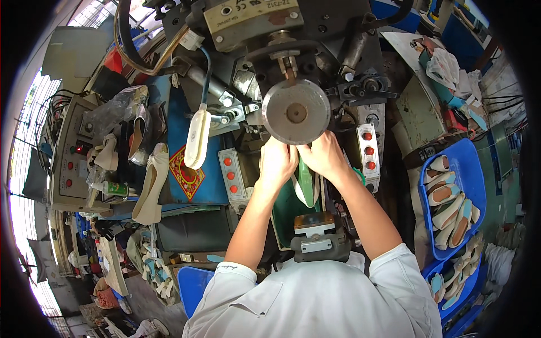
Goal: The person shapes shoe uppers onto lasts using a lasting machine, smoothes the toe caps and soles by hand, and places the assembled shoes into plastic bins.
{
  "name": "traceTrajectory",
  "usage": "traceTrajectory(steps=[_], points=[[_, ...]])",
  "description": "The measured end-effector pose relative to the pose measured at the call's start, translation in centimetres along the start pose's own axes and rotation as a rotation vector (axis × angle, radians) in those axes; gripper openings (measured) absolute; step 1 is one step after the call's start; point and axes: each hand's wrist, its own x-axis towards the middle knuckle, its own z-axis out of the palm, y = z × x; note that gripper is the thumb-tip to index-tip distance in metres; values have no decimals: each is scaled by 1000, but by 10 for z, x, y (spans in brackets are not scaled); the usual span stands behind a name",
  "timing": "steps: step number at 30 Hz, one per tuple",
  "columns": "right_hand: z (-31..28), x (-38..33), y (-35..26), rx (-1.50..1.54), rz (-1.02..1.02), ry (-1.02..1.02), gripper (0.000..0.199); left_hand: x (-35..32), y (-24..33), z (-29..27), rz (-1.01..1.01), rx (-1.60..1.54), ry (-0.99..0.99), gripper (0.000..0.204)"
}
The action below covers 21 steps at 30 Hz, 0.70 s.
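Note:
Both arms reach forward to a shoe-making machine, and the hands meet just below its round metal disc (pixel 296 127). Between them sits a shoe on a green last (pixel 305 183), its pale upper along the sides and its narrow end toward me. My left hand (pixel 277 162) is closed on the left side of the shoe. From the right, my right hand (pixel 326 156) grips it too, thumb close to the other. The disc hides the far fingertips and the far end of the shoe.
Button panels with red buttons stand left (pixel 230 176) and right (pixel 368 151) of my hands. A cream padded piece (pixel 198 139) hangs at left. Pale shoes crowd a blue bin (pixel 478 163) at right. A loose shoe (pixel 151 186) leans at far left. A black clamp-like block (pixel 321 248) is near my chest.

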Motion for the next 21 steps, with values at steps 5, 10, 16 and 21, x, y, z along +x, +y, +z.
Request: traceTrajectory(steps=[5, 10, 16, 21], points=[[3, 0, 3, -5, -11, 61, 65, 5, 11, 2, 31, 41, 38, 37], [8, -28, 7, 106, 10, 292, 39, -37, 4, -2, 91, 162, 257, 21], [25, -61, 63, 861, 717, 158, 29, -78, -45, 10, -839, -970, -11, 36], [31, -57, 75, 1088, 874, 184, 20, -85, -84, 23, -910, -1195, 4, 28]])
